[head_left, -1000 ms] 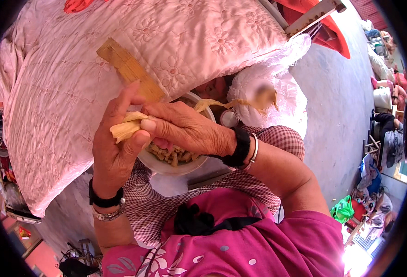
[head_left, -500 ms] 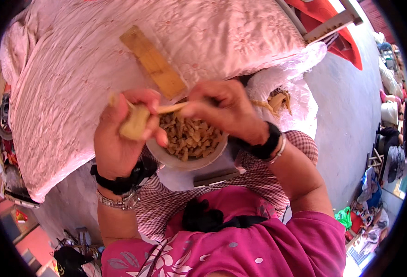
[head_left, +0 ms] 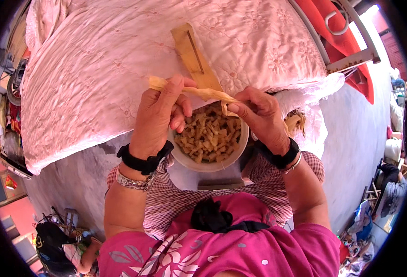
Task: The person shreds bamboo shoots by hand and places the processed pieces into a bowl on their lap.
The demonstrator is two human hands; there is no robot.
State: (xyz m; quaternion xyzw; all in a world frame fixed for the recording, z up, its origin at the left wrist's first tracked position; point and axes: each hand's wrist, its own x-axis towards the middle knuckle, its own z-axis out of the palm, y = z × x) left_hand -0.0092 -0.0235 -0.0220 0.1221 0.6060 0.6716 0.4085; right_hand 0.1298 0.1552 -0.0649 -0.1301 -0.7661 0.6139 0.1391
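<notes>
A long pale-yellow strip, like dried leaf, (head_left: 202, 92) is stretched between my hands. My left hand (head_left: 159, 115) pinches its left part, and a short end sticks out beyond the thumb. With thumb and fingertips my right hand (head_left: 265, 115) grips the other part, where a bit of strip hangs down. Below them stands a round pale bowl (head_left: 209, 167) full of small yellowish-brown folded pieces (head_left: 208, 141). Beyond the hands a flat yellow board (head_left: 192, 53) with a dark lengthwise slit lies on the pink quilted cover (head_left: 106, 78).
To the right of my right hand is a white sack (head_left: 315, 122) with more dried strips inside. A metal frame (head_left: 351, 62) and red cloth (head_left: 360, 83) are at the upper right. Checked trousers (head_left: 166, 203) cover my legs around the bowl.
My hands have moved apart, and the strip, bunched at my left hand before, is now stretched between them. The whole view has shifted, so bowl and board appear farther right.
</notes>
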